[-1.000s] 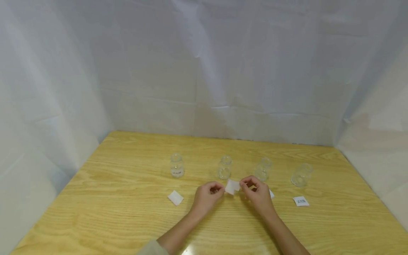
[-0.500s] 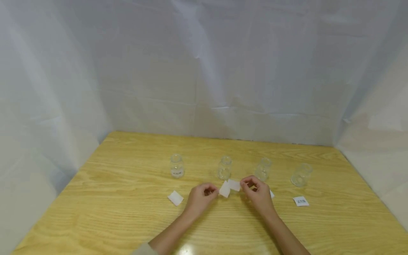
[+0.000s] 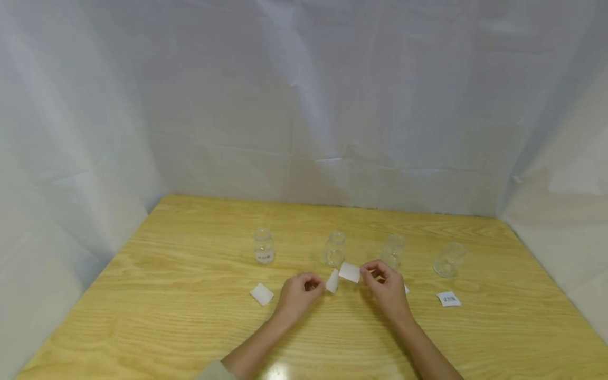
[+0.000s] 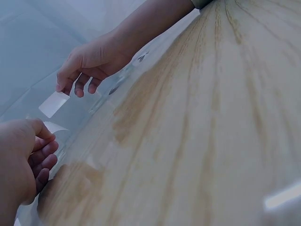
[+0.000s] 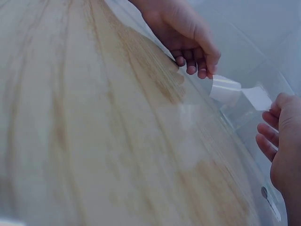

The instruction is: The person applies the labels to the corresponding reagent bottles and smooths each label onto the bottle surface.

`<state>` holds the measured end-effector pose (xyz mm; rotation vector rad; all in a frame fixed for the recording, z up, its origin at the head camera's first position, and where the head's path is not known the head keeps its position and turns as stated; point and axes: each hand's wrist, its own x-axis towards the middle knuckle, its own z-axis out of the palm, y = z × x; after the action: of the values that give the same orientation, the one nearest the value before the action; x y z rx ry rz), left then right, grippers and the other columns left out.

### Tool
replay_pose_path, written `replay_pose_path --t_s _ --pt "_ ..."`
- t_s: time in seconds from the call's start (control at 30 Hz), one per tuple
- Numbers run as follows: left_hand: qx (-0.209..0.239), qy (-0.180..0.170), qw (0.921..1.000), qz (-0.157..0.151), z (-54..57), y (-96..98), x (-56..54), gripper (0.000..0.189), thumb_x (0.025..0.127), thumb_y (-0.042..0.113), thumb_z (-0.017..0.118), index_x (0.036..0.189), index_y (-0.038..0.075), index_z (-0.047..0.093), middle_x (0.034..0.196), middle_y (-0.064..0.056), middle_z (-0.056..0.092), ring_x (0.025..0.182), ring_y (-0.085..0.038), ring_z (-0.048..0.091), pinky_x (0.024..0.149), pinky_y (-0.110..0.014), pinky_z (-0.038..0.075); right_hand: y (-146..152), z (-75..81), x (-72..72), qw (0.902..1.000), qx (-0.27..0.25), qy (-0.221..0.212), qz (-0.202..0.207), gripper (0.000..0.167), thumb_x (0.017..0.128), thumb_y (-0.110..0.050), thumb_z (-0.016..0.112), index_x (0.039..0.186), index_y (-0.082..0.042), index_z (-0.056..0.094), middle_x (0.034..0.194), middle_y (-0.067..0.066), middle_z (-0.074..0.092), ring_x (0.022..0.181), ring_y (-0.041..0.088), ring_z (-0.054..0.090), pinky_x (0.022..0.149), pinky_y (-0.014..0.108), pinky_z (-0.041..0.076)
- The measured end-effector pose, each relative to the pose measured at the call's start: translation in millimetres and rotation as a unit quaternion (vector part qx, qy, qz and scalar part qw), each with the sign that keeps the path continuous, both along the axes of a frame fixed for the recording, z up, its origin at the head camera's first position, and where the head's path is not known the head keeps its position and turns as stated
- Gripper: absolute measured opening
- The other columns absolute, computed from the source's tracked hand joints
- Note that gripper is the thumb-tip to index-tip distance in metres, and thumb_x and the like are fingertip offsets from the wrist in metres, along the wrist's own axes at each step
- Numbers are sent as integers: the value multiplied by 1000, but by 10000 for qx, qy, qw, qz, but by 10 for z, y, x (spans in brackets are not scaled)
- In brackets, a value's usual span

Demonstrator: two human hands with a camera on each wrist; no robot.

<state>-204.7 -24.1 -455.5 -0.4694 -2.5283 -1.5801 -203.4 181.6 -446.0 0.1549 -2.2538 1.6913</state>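
Note:
In the head view, my left hand [image 3: 299, 296] pinches a curled white slip [image 3: 332, 281] between thumb and forefinger. Its face shines in the right wrist view, like backing paper [image 5: 225, 90]. Opposite it, my right hand [image 3: 386, 287] pinches a flatter white sticker label [image 3: 350, 272] by its right edge. The two pieces are held up over the table, their near edges close together. Just behind them stands a clear glass jar [image 3: 334, 250]. The other fingers of both hands are loosely curled, as the left wrist view shows for the right hand [image 4: 96, 59].
A jar with a printed label [image 3: 263, 248] stands left; two plain jars, one nearer [image 3: 392, 250] and one farther right [image 3: 449, 260], complete the row. A blank white slip [image 3: 262, 294] lies left on the wooden table [image 3: 190, 327], a printed label [image 3: 448, 299] right. White sheeting [image 3: 228, 105] surrounds it.
The slip and the label were joined and have come apart. My left hand moved left with the curled slip; my right hand stayed nearly in place with the label.

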Motion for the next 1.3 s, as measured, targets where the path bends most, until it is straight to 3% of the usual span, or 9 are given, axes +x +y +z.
replay_pose_path --t_s 0.13,0.3,0.63,0.87,1.03,1.3 --pt "-177 -112 9995 -231 6 -8 9 6 79 8 62 77 8 68 68 7 58 62 -6 51 57 -22 45 1 4 4 10000 -97 2 -7 6 85 -4 65 86 1 63 65 11 58 54 18 52 43 22 42" --pt "-438 -7 9982 -404 15 -6 21 8 78 8 60 73 9 67 66 8 57 60 -5 49 57 -22 44 -50 153 80 9999 -33 -108 -3 7 85 -2 63 85 5 62 66 17 57 55 21 52 43 21 42" --pt "-525 248 9978 -330 -19 -9 -4 8 74 5 62 69 9 65 61 8 56 55 -3 50 53 -21 44 -81 246 131 9998 -42 -211 -5 3 85 0 62 85 4 63 67 21 57 57 19 52 48 23 45" --pt "-446 390 9980 -217 -26 -10 -6 8 75 4 63 69 9 65 62 8 55 55 -4 50 52 -21 45 -84 253 129 9998 -94 -175 65 4 85 0 62 85 4 62 66 23 56 56 25 53 47 27 46" --pt "-333 659 9968 -295 -10 -13 -2 2 79 6 65 79 8 67 70 7 56 63 -6 51 56 -21 45 -97 263 129 9998 -97 -177 71 5 85 1 62 85 5 62 65 23 56 54 26 52 45 21 42" --pt "46 1382 9854 -995 41 43 26 23 79 5 68 102 9 68 100 3 62 82 -16 53 67 -26 46 -103 279 152 9996 134 -249 22 8 85 0 63 85 8 61 63 19 56 51 15 50 42 18 37"
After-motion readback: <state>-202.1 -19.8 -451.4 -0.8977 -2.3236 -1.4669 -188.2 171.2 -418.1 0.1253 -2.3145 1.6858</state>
